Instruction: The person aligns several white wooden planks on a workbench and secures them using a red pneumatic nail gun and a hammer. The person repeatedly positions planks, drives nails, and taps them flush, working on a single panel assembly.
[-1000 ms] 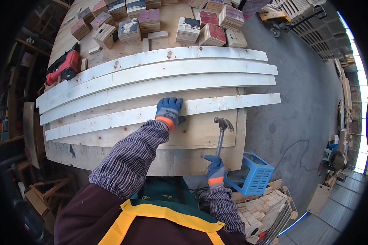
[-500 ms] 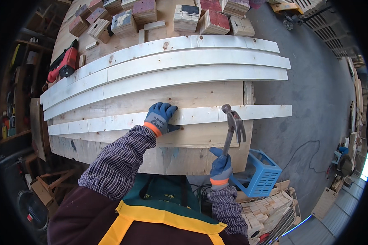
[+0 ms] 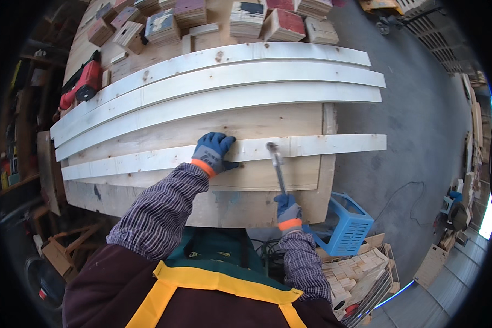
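A long pale wooden strip (image 3: 322,144) lies across the near part of the worktable. My left hand (image 3: 213,153), in a blue and grey glove, grips it near the middle, with fingers over it and thumb at the near edge. My right hand (image 3: 288,211), gloved alike, is closed round the handle of a claw hammer (image 3: 279,174). The hammer's blurred head is over the strip, just right of my left hand; I cannot tell whether it touches. Beneath the strip is a wide wooden board (image 3: 257,180).
Three more pale strips (image 3: 257,70) lie side by side farther back. A red and black power tool (image 3: 87,82) sits at their left. Several wooden blocks (image 3: 284,26) stand behind them. A blue plastic stool (image 3: 351,232) and stacked wood pieces (image 3: 355,273) are at the lower right.
The hammer has swung left and its head has come down toward the strip, my right hand shifting slightly left and up. My left hand keeps its place on the strip.
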`<state>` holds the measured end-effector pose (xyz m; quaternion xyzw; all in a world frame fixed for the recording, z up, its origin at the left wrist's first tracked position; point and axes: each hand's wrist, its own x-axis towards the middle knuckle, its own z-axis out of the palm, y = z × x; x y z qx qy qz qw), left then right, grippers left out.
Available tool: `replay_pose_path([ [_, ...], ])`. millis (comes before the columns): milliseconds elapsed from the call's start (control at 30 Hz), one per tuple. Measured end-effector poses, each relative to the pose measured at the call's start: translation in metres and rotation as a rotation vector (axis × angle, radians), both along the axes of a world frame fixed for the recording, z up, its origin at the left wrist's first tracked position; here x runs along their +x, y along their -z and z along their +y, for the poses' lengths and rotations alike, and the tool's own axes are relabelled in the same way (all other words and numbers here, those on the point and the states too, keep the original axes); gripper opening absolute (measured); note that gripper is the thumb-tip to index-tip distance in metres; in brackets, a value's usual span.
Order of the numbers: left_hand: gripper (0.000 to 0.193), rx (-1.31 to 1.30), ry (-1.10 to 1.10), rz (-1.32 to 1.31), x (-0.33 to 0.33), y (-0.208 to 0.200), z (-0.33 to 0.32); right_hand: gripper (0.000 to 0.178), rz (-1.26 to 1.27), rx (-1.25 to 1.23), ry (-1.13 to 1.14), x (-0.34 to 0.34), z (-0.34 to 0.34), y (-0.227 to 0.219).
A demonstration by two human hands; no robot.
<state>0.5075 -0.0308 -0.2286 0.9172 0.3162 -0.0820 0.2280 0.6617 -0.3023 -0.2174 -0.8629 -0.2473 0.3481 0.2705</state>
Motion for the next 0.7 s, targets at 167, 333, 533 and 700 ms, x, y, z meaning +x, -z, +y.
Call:
replay_pose_path([
  [167, 0.082, 0.039, 0.004, 0.003, 0.003, 0.002, 0.001, 0.032, 0.261, 0.261, 0.333, -0.003, -0.009, 0.000],
  [333, 0.081, 0.042, -0.004, -0.032, 0.002, 0.004, 0.000, 0.031, 0.405, 0.478, 0.734, 0.022, -0.020, -0.023],
  [533, 0.080, 0.089, -0.017, -0.043, 0.004, 0.005, 0.002, 0.042, 0.175, 0.078, 0.403, 0.046, -0.017, -0.007],
  [700, 0.078, 0.041, -0.018, -0.063, 0.001, 0.008, -0.001, 0.046, 0.078, 0.262, 0.522, 0.043, -0.019, -0.028],
])
